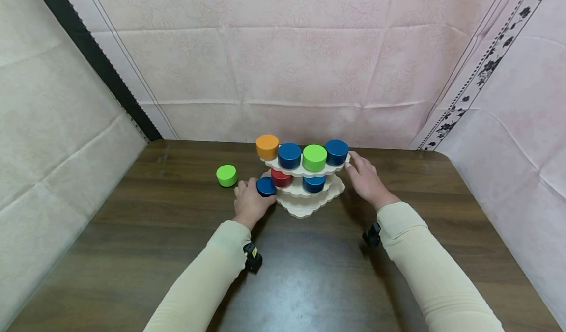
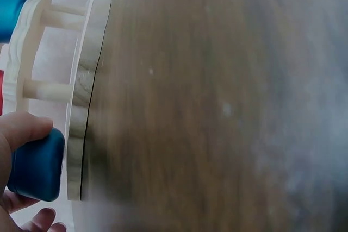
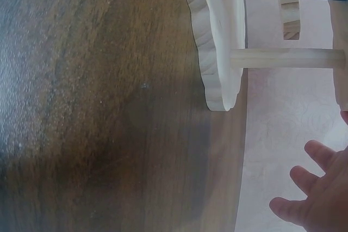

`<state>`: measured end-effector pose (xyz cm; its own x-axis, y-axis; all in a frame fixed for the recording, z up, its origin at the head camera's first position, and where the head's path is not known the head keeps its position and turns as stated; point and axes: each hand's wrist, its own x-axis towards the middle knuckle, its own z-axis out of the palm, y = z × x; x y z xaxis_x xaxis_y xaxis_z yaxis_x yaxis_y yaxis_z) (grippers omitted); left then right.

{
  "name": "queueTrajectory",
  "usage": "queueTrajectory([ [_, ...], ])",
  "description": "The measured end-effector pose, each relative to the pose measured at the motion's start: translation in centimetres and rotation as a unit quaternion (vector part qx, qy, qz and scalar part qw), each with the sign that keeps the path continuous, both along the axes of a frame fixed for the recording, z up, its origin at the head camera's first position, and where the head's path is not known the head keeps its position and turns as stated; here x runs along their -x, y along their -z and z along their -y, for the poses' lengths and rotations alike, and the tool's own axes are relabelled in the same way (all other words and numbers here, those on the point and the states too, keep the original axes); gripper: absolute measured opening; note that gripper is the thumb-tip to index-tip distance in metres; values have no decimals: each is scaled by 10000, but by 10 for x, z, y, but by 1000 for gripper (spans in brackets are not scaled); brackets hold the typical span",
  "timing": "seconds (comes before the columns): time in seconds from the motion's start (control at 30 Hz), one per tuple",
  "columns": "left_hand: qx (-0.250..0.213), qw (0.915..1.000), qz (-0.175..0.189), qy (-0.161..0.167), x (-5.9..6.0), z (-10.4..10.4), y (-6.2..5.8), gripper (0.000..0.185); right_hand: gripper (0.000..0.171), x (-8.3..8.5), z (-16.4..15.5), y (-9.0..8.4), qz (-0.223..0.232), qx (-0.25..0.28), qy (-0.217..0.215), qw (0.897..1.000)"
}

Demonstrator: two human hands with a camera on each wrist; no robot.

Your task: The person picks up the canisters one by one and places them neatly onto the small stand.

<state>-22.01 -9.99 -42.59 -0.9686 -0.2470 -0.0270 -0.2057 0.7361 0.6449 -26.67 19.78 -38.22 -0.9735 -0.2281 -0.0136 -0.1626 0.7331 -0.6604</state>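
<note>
Fingers of the left hand (image 1: 249,202) curl round a dark blue disc (image 1: 266,186), holding it just left of centre in the head view, right against the left edge of the tiered wooden stand (image 1: 305,205). In the left wrist view the same disc (image 2: 37,164) sits at the lower left of the frame, thumb over its top, its flat face close against or touching the edge of the stand's bottom plate (image 2: 79,134); I cannot tell whether it already rests on that plate. Its short axis runs upright, like the other discs on the shelves, and the stand lies directly to the right of the grip in the head view. The right hand (image 1: 366,179) sits on the opposite side, right of centre, fingers straight and fingertips touching the right rim of the top shelf beside a blue disc (image 1: 337,152); it holds nothing. On the top shelf, left to right, stand an orange disc (image 1: 267,146), a blue one, a green one and that blue disc; a red disc (image 1: 281,178) and another blue one sit on the middle shelf. A loose green disc (image 1: 226,175) lies on the table (image 1: 132,234), left of the left hand and nearer to it than to the right.
</note>
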Motion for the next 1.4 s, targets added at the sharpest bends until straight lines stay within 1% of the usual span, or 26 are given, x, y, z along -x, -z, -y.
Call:
queueTrajectory([
  [0.2, -5, 10000, 16, -18, 2, -6, 1, 67, 64, -1, 0, 0, 19, -8, -23, 10000],
  [0.4, -5, 10000, -14, 51, 4, -11, 4, 71, 63, 0, -1, 0, -20, 1, -22, 10000],
  [0.57, 0, 10000, -62, 23, 7, -14, 8, 69, 64, 1, -1, 2, -11, -33, -21, 10000],
  [0.73, 0, 10000, -69, 27, 10, -15, 9, 68, 65, 1, -2, 2, 36, -2, 7, 10000],
  [1.17, -117, 9998, -104, 111, 12, -20, 8, 68, 64, 0, -3, 2, 119, 81, 33, 9999],
  [1.4, -118, 9997, -104, 162, 15, -18, 9, 69, 64, 1, -1, 3, 165, 210, 10, 9996],
])
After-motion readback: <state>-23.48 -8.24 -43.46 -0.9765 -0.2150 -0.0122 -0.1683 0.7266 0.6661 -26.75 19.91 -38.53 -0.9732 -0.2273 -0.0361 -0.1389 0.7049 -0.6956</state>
